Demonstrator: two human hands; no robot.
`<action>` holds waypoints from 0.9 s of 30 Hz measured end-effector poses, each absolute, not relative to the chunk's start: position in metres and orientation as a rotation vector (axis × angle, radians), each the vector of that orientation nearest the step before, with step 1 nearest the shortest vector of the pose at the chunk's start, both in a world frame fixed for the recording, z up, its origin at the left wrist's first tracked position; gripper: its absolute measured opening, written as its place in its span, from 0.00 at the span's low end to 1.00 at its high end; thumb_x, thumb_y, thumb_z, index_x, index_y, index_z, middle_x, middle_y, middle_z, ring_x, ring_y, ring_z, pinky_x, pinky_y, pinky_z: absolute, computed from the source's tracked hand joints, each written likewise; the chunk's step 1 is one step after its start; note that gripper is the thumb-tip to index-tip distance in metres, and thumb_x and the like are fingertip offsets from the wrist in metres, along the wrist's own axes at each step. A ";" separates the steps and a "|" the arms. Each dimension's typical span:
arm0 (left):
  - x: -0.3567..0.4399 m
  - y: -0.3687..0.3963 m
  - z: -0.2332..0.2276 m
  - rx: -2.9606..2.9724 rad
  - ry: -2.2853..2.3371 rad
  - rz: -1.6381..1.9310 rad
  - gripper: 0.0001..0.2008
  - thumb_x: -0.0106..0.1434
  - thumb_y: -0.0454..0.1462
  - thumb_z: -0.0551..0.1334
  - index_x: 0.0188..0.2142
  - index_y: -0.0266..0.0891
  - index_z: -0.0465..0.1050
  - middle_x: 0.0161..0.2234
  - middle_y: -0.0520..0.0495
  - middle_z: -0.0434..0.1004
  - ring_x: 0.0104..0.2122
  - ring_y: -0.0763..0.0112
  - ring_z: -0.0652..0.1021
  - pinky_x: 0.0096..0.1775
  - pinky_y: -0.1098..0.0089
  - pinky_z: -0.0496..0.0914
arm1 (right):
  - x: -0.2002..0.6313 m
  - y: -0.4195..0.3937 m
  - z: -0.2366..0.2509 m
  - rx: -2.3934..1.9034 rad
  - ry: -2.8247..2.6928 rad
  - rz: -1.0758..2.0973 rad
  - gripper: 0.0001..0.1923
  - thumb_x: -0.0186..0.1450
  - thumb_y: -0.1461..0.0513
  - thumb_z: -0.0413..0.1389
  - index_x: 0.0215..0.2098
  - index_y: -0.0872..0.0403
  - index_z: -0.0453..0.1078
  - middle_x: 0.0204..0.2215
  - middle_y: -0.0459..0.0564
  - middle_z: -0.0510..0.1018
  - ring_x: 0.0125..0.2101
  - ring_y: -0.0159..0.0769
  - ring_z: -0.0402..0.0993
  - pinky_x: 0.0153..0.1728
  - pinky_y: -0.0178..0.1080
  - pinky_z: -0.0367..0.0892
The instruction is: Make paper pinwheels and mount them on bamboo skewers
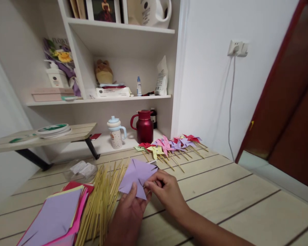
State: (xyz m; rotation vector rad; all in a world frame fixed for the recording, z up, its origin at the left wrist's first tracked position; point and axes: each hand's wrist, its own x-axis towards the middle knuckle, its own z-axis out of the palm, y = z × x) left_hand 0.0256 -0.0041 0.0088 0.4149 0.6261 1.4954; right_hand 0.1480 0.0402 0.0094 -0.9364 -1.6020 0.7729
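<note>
A purple paper square (pixel 135 173) with slits cut in from its corners is held up above the table. My left hand (pixel 130 208) grips its lower edge, thumb on top. My right hand (pixel 166 189) pinches the paper's right side between thumb and fingers. Just left of my hands lies a bundle of thin wooden sticks (pixel 100 198). Beside the sticks is a stack of coloured paper sheets (pixel 53 215), purple on top, with pink, yellow and red beneath. Several finished paper pinwheels (pixel 164 145) on sticks lie at the back of the table.
A clear plastic bag (pixel 82 169) with white pieces lies behind the sticks. A small raised table (pixel 79 131) with plates (pixel 52 130) stands at the left. On the shelf (pixel 128 140) behind are a tumbler (pixel 116 135) and a red thermos jug (pixel 145 128). A cord (pixel 230 112) hangs at right.
</note>
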 end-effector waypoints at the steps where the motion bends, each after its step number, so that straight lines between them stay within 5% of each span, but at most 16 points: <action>1: 0.026 -0.004 0.010 0.415 0.637 1.489 0.17 0.63 0.32 0.62 0.52 0.40 0.72 0.48 0.42 0.81 0.48 0.60 0.80 0.51 0.59 0.74 | 0.148 0.041 0.008 -0.939 -1.595 0.788 0.08 0.58 0.64 0.63 0.22 0.55 0.76 0.20 0.44 0.72 0.23 0.30 0.64 0.25 0.32 0.59; 8: 0.024 -0.005 0.010 0.465 0.704 1.481 0.14 0.64 0.32 0.62 0.49 0.39 0.73 0.43 0.45 0.83 0.38 0.71 0.82 0.52 0.62 0.72 | 0.150 0.039 0.009 -0.923 -1.610 0.852 0.08 0.60 0.62 0.61 0.24 0.56 0.76 0.19 0.44 0.75 0.21 0.29 0.62 0.24 0.32 0.59; 27: 0.022 -0.003 0.000 0.503 0.657 1.481 0.14 0.61 0.35 0.66 0.47 0.40 0.73 0.44 0.46 0.82 0.40 0.69 0.80 0.46 0.65 0.74 | 0.153 0.043 0.006 -0.933 -1.665 0.799 0.09 0.60 0.60 0.61 0.23 0.54 0.76 0.17 0.43 0.72 0.21 0.30 0.61 0.23 0.33 0.57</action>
